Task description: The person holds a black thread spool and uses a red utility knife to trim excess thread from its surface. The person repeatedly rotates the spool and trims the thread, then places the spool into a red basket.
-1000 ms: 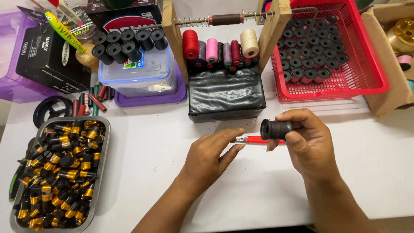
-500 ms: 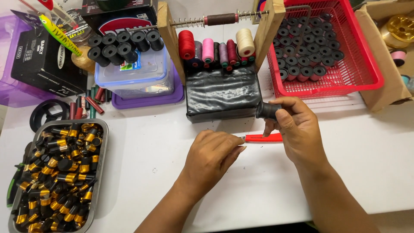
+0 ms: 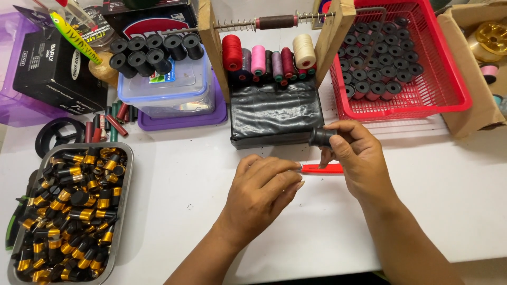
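My right hand [image 3: 355, 157] grips a small black cylindrical spool [image 3: 320, 137], held a little above the white table just in front of a black wrapped block [image 3: 275, 113]. My left hand [image 3: 261, 187] rests on the table with its fingers curled, fingertips touching the end of a red cutter [image 3: 323, 168] that lies between the two hands. Whether the left fingers pinch anything is hidden. Behind the block stands a wooden rack [image 3: 211, 42] with several thread spools [image 3: 258, 59] in red, pink, maroon and cream.
A metal tray [image 3: 122, 211] of black-and-gold parts sits at the front left. A clear tub [image 3: 163, 95] topped with black spools stands on a purple lid. A red basket [image 3: 454, 89] of black spools is at the back right, beside a cardboard box [image 3: 470, 113].
My right hand has carried the black spool up and left, from above the red cutter toward the black block. My left hand has slid slightly forward to the cutter's end.
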